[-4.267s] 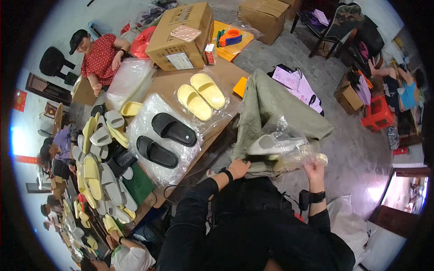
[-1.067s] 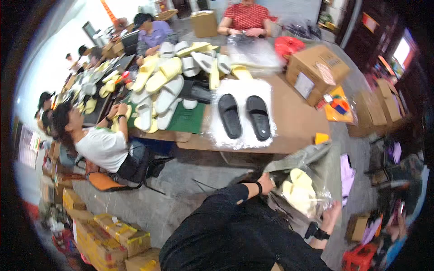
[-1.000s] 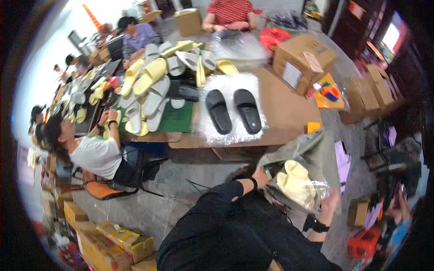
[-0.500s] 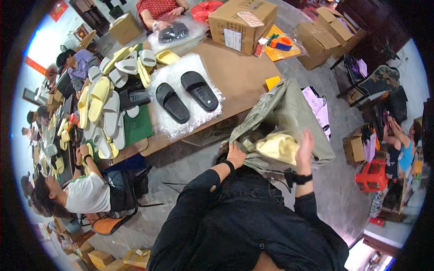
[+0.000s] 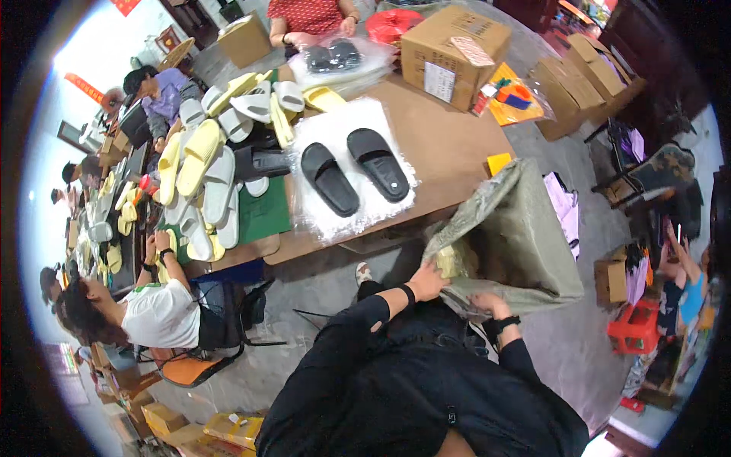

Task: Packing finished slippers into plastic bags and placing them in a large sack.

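A large grey-green sack [image 5: 544, 251] hangs open-mouthed in front of me, beside the table's near right edge. My left hand [image 5: 429, 282] is closed on the left part of its near rim. On the same rim, farther right, my right hand [image 5: 491, 305] has its fingers curled over the material. Something pale yellow [image 5: 448, 260] shows just inside the mouth, close to my left fingers; most of the inside is in shadow. On the table, a pair of black slides, the left slide [image 5: 330, 180] and the right slide [image 5: 378, 164], lies on a stack of clear plastic bags [image 5: 312, 221].
Yellow and grey slides [image 5: 219, 175] are heaped on the table's left side, over a green mat [image 5: 263, 209]. A cardboard box [image 5: 455, 61] stands at the far side. People sit to the left, and another [image 5: 312, 19] is across the table. A red stool [image 5: 634, 327] is at right.
The pale yellow slides that were by my right hand over the sack's mouth have left it. That hand has come down to the near rim. The view has shifted left.
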A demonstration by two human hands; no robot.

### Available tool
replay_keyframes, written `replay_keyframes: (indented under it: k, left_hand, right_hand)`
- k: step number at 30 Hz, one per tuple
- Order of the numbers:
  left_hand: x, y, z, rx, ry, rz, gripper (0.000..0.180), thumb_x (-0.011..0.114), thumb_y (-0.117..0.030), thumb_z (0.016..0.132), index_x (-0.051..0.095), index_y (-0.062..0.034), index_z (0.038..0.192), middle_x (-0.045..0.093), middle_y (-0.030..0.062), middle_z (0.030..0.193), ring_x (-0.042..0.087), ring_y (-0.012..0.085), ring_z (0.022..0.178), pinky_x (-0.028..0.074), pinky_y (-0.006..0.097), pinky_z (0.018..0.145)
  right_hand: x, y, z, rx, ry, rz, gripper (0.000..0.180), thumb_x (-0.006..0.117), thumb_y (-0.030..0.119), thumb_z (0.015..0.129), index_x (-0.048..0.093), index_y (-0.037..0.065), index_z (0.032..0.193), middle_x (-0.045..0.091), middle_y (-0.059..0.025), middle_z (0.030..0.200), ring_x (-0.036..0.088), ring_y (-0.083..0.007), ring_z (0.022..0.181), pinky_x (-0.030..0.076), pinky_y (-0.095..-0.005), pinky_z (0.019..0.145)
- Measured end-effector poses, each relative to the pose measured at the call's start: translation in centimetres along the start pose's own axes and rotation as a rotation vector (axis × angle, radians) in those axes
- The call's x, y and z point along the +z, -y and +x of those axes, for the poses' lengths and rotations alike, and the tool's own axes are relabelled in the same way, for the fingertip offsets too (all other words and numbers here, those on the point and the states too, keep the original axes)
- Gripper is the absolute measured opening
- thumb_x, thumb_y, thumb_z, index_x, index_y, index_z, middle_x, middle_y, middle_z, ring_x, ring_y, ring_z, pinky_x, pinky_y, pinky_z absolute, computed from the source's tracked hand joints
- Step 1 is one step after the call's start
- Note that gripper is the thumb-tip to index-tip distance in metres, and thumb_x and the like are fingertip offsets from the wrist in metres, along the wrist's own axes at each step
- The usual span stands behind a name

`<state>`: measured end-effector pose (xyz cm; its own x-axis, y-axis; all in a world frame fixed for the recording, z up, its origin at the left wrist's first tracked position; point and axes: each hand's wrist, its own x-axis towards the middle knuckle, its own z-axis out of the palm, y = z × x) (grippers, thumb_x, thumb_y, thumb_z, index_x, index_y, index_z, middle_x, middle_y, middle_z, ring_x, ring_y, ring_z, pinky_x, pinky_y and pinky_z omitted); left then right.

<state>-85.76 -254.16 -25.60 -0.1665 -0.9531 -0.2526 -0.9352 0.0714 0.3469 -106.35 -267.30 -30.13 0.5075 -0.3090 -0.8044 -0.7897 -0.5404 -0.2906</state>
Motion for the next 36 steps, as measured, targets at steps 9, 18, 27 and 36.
replay_keyframes:
  k: [9,18,27,36]
  left_hand:
    - [-2.1,6.6,-6.1,0.063,-0.447,-0.108,0.046,0.054,-0.012,0.075,0.046,-0.0066,0.120,0.033,0.0211,0.132,0.026,0.0329,0.127,0.014,0.050,0.105]
    - [-4.0,20.3,-13.1,-0.670,-0.483,0.055,0.041,0.053,-0.022,0.075,0.053,-0.0028,0.111,0.035,0.0313,0.127,0.029,0.0455,0.121,0.024,0.052,0.099]
    - [-1.2,24.1,-16.1,-0.588,-0.353,-0.106,0.038,0.051,-0.021,0.074,0.057,-0.0050,0.108,0.037,0.0299,0.126,0.033,0.0426,0.118,0.025,0.052,0.096]
    - [-2.2,24.1,-16.0,-0.699,-0.286,-0.204,0.042,0.057,-0.032,0.075,0.053,-0.0199,0.116,0.046,0.0194,0.120,0.041,0.0348,0.115,0.025,0.057,0.094]
  right_hand:
    - [-9.8,14.3,-1.1,0.041,-0.642,-0.006,0.038,0.048,0.036,0.083,0.062,0.000,0.084,0.061,-0.0211,0.085,0.058,-0.0379,0.083,0.045,-0.0456,0.071]
    - [-13.6,33.2,11.9,-0.516,-0.642,0.184,0.026,0.053,0.030,0.080,0.064,0.009,0.091,0.057,-0.0189,0.102,0.052,-0.0337,0.102,0.041,-0.0377,0.085]
    - [-12.9,37.4,15.3,-0.315,-0.545,-0.145,0.034,0.059,0.033,0.075,0.061,0.020,0.106,0.014,-0.0285,0.140,0.019,-0.0433,0.128,0.023,-0.0564,0.098]
    - [-16.0,37.5,18.2,-0.438,-0.498,-0.209,0.034,0.056,0.039,0.073,0.066,0.022,0.101,0.028,-0.0211,0.137,0.024,-0.0368,0.127,0.020,-0.0567,0.100]
